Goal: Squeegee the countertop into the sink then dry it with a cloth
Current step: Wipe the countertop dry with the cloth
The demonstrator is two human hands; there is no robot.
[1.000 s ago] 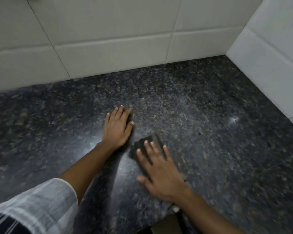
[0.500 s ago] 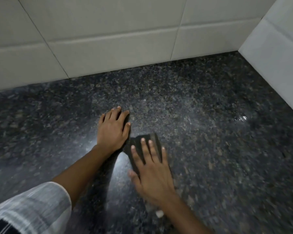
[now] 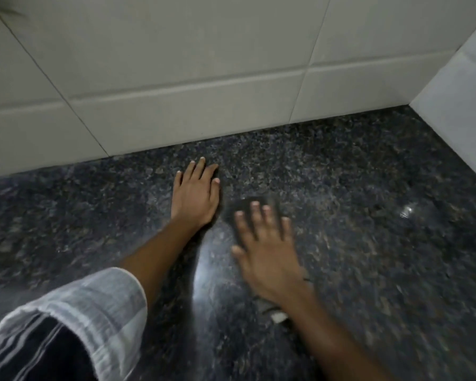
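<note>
The left hand [image 3: 194, 198] lies flat on the bench [image 3: 368, 243], fingers open and holding nothing, near the back edge. Just to its right, the right hand [image 3: 267, 251] presses a dark cloth [image 3: 239, 207] down, fingers spread over it. Drying well likely calls for overlapping strokes and steady pressure. The dark speckled stone shows glare and one wet glint [image 3: 407, 211] toward the right edge; pale tiled walls [image 3: 204, 78] meet in the back right corner.

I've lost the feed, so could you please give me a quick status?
Left hand flat on countertop. Right hand spread flat on dark cloth, blurred. Nothing in the way.
</note>
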